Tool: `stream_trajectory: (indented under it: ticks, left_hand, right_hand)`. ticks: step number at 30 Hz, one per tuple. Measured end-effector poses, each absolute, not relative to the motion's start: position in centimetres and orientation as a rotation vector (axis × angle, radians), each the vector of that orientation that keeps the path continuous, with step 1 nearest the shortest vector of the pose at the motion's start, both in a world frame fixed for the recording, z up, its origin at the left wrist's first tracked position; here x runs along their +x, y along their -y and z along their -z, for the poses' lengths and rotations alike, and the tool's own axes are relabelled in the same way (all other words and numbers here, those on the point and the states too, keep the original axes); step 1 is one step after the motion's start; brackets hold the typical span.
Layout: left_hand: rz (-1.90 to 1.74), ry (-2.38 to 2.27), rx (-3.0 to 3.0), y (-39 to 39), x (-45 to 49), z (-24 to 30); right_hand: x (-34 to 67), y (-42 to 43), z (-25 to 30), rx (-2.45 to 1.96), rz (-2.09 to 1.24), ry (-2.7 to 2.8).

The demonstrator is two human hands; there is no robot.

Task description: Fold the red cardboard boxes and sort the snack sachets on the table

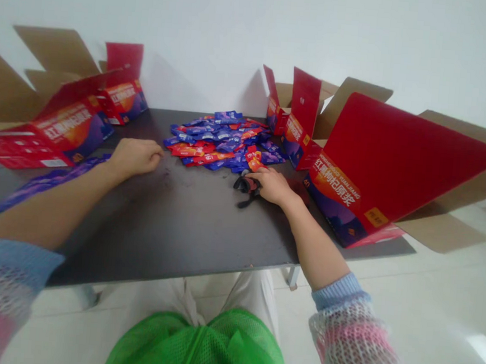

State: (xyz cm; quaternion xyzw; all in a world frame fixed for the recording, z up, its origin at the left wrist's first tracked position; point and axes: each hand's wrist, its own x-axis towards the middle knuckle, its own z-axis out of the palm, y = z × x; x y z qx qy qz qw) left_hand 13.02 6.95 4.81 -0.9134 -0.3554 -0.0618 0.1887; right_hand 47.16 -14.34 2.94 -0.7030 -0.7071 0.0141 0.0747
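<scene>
Right fingers (262,176) touch a dark bundle (240,183), grip unclear; left fingers (154,151) curl, contents hidden. A forearm (313,241) bump could push the largest carton (335,192) off the bench's (172,227) right edge.

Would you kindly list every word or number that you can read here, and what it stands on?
"枸杞原浆": the nearest right-hand box, ending its title.
"YUANJIANG": same box, ending a blurred line.
"40": same box; also the nearest left-hand box.
Too small or blurred: remaining box print, sachet pile.
</scene>
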Motion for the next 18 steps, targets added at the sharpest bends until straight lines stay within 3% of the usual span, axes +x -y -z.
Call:
stream_trajectory:
  ticks: [10,18]
  left_hand:
    - [-0.025,0.878,-2.623,-10.0,18.6,-2.1]
    - [0.130,1.045,-2.559,-5.7,15.8,-3.0]
  right_hand:
    - [47.0,14.5,-3.2,-2.144,-0.087,2.122]
    - [47.2,14.6,-3.3,-2.135,-0.079,2.163]
